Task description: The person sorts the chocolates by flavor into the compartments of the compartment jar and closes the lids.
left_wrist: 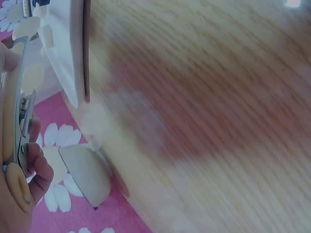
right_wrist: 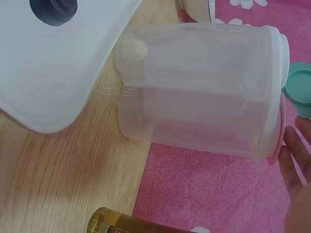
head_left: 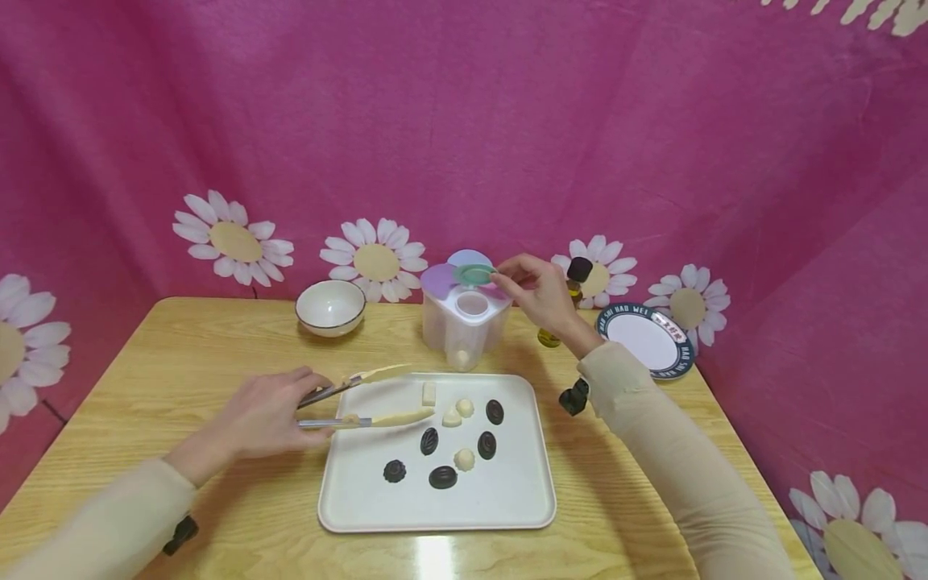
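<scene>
My left hand grips a pair of metal tongs with cream-coloured tips, spread apart over the left part of a white tray. Several dark chocolates and white chocolates lie scattered on the tray. Behind it stands a clear plastic container with several coloured flip lids. Between thumb and fingers, my right hand pinches the raised green lid, and the round opening in front of it shows. A white chocolate sits low inside the container in the right wrist view.
A white bowl with a dark rim stands at the back left. Behind my right hand is a bottle with a black cap and yellowish contents. An oval plate with a dark lettered border lies at the back right, by the pink flowered cloth.
</scene>
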`<state>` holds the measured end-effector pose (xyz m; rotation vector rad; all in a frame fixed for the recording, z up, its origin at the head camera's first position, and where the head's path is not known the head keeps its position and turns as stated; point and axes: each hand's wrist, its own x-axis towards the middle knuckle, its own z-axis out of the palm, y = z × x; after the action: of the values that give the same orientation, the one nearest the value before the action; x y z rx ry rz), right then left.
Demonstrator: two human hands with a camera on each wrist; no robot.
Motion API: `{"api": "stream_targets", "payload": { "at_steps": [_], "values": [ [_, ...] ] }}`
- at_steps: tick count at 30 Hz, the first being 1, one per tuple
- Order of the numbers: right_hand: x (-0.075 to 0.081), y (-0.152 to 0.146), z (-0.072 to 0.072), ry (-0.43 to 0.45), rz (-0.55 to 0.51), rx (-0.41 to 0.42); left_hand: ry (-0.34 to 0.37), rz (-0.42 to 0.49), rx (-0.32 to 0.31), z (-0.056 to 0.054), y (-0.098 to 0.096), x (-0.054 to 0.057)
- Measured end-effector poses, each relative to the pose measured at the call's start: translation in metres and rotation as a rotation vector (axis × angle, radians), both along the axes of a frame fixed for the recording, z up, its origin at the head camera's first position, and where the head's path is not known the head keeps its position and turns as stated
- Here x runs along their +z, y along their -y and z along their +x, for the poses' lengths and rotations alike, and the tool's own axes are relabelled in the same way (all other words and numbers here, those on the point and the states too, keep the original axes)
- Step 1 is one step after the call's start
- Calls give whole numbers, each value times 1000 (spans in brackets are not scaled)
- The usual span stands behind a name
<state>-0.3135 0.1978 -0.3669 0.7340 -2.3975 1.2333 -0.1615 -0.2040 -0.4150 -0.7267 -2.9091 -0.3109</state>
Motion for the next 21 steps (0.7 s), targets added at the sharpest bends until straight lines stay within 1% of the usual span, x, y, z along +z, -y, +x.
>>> {"api": "stream_targets", "payload": {
  "at_steps": [5,8,21],
  "values": [
    [0,1,0,-8,-1,-3,2,-4,-33,-2,-6,-7],
    [-1,1,-1,-9,-1,-4,1,-13,-35,-4,-8,-10],
    [-2,1,-1,-15,-4,-6,-31,-24,-81,-13,-12,-15]
  ]
}}
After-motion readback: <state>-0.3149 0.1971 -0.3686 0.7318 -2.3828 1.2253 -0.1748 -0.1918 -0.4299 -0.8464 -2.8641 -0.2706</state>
